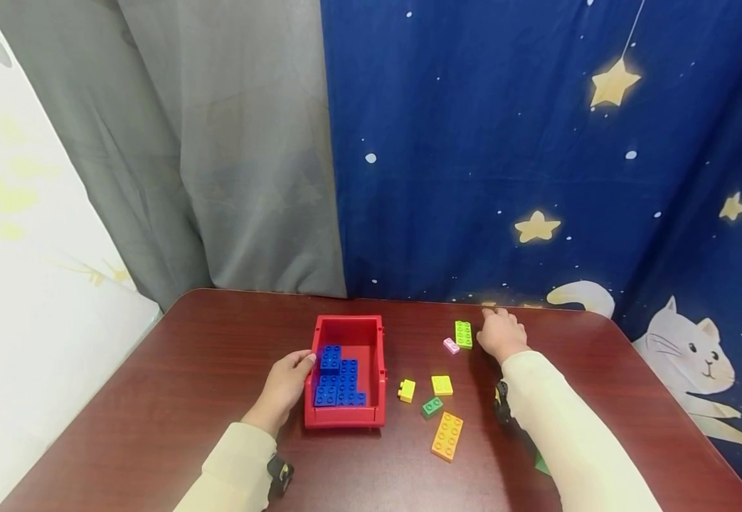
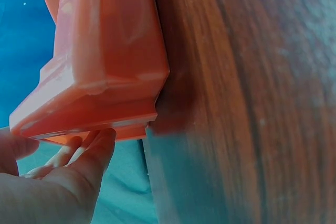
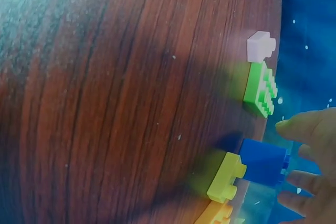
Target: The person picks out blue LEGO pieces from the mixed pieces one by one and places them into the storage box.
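Observation:
My left hand [image 1: 287,384] holds the left rim of a red plastic bin [image 1: 377,416], thumb at the top edge and fingers against the outer wall. Inside the bin lie several blue studded bricks [image 1: 347,380]. In the left wrist view the fingers [image 2: 97,153] meet the underside of the bin's lip. At the table's far side, my right hand [image 1: 501,333] reaches down with spread fingers. The right wrist view has its thumb and fingers around, but apart from, a blue toy brick [image 3: 262,161]. From the head that brick is hidden by the hand.
Near the right hand lie a lime-green brick [image 1: 463,334] and a pink brick [image 1: 451,345]. Closer in are a yellow brick [image 1: 407,390], a yellow square brick [image 1: 442,385], a green brick [image 1: 432,407] and an orange brick [image 1: 447,436]. A green piece [image 1: 541,464] shows beside the right sleeve.

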{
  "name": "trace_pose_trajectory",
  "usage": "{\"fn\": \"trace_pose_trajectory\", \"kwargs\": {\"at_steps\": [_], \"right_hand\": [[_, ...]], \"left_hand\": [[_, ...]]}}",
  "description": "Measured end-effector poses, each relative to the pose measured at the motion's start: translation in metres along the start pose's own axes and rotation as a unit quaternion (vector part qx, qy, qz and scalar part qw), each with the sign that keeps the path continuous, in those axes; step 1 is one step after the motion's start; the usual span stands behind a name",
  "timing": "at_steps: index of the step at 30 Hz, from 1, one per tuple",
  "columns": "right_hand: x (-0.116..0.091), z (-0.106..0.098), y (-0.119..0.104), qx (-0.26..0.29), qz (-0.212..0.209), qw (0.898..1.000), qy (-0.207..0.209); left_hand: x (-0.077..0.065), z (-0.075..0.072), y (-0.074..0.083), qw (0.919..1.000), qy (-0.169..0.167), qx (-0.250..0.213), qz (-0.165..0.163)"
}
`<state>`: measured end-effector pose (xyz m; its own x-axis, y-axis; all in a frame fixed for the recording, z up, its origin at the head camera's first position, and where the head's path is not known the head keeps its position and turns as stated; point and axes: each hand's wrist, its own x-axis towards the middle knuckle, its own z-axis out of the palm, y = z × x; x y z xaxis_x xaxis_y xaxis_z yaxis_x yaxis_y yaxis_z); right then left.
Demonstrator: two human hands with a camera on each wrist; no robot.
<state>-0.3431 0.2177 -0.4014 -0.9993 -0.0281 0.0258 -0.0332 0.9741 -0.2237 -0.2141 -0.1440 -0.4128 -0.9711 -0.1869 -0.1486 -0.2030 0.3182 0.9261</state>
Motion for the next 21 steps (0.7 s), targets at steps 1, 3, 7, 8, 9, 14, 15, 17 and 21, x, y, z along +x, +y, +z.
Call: {"fn": "trace_pose_trajectory", "kwargs": {"at_steps": [1,3,7,8,9,14,15,17,21], "right_hand": [[0.0003,0.0001,-0.0003,-0.002,0.001,1.000,-0.004],[0.0006,0.0002,-0.0005,-0.004,0.001,1.000,-0.010],[-0.0002,-0.0002,-0.0004,-0.008,0.000,1.000,-0.018],[-0.0004,-0.0004,-0.0001,-0.009,-0.002,1.000,-0.019],[-0.0008,-0.0006,0.0000,-0.008,-0.002,1.000,-0.021],[-0.0004,0.0007,0.0028,-0.004,-0.006,1.000,-0.021],[0.0001,0.0015,0.0035,0.000,-0.005,1.000,-0.020],[0.0006,0.0025,0.0048,0.004,-0.006,1.000,-0.019],[0.0023,0.0042,0.0068,0.007,-0.010,1.000,-0.015]], "left_hand": [[0.0000,-0.0002,-0.0002,1.0000,0.000,0.000,-0.001],[0.0000,-0.0006,-0.0004,1.0000,0.001,-0.001,-0.001],[0.0009,-0.0007,-0.0013,1.0000,0.003,-0.006,0.000],[0.0011,-0.0007,-0.0014,1.0000,0.004,-0.006,0.000],[0.0014,-0.0005,-0.0018,1.0000,0.005,-0.007,0.000],[0.0019,0.0010,-0.0029,0.9999,0.008,-0.009,0.002],[0.0015,0.0011,-0.0027,0.9999,0.007,-0.009,0.002],[0.0010,0.0012,-0.0021,1.0000,0.005,-0.008,0.001],[0.0006,0.0000,-0.0008,1.0000,0.003,-0.007,-0.003]]}}
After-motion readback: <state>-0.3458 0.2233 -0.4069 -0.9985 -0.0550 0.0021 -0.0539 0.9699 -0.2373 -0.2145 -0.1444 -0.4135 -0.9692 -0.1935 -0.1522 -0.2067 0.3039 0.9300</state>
